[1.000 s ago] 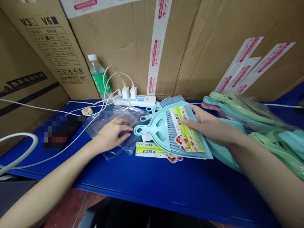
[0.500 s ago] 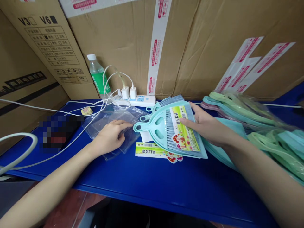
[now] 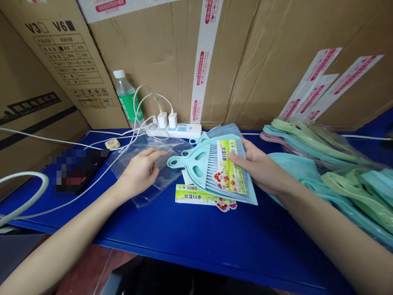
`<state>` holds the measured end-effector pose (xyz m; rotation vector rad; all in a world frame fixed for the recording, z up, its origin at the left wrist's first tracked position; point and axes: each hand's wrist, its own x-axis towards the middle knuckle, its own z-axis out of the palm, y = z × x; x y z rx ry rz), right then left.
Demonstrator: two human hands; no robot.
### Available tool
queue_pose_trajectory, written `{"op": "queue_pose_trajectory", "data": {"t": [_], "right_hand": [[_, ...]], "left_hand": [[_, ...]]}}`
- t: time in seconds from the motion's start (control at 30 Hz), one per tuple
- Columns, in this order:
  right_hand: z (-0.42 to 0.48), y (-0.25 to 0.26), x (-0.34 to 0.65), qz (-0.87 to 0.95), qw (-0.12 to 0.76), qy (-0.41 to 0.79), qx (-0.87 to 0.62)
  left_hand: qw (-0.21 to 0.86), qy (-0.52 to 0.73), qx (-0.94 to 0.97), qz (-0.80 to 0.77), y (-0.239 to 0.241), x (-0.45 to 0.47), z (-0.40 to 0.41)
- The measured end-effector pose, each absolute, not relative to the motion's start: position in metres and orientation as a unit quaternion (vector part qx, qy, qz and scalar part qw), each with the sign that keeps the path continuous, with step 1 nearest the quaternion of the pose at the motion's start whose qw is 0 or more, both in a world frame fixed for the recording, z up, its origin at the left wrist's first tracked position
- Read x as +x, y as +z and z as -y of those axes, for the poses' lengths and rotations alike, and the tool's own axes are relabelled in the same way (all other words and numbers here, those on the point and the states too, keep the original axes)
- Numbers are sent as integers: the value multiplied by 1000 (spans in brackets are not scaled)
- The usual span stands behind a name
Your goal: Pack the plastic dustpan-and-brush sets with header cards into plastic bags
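My right hand [image 3: 260, 166] grips a light-blue mini dustpan and brush set [image 3: 201, 174] by its wide end, thumb pressed on a printed card [image 3: 225, 178] lying over the grey-blue bristles. The set's looped handle points left, toward my left hand [image 3: 142, 172]. That hand hovers over a clear plastic bag [image 3: 164, 186], index finger stretched out and thumb apart, with nothing visible between them. Partly under the set lies another printed card [image 3: 192, 198] on the blue table. More brush bristles [image 3: 225, 130] show behind the set.
Several bagged dustpan sets [image 3: 331, 143] are piled at the right, beside a bare blue dustpan [image 3: 294, 166]. At the back stand a power strip [image 3: 192, 131] with chargers and a bottle [image 3: 126, 98]. White cables [image 3: 101, 180] cross the left side. Cardboard boxes [image 3: 159, 49] wall the rear.
The dustpan and brush set has shifted left with my right hand, uncovering more of the dustpans at right. My left hand has drawn slightly left, its fingertip coming away from the handle.
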<state>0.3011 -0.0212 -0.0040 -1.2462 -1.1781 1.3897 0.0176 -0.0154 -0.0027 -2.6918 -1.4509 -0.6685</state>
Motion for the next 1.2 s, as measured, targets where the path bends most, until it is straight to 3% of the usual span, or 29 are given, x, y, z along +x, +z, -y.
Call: {"op": "queue_pose_trajectory", "data": {"t": [0.4,0.8,1.2], "right_hand": [[29,-19,282,456,492,571,-474],[30,-28,275,449,486,585,-468],[36,-33,269,473,493,585,-436]], "left_hand": [[-73,-249,-882,394,-3,23,20],[-220,-280,-861,362,-4,34,30],[-229,-312,-863,326,-5,42,42]]}}
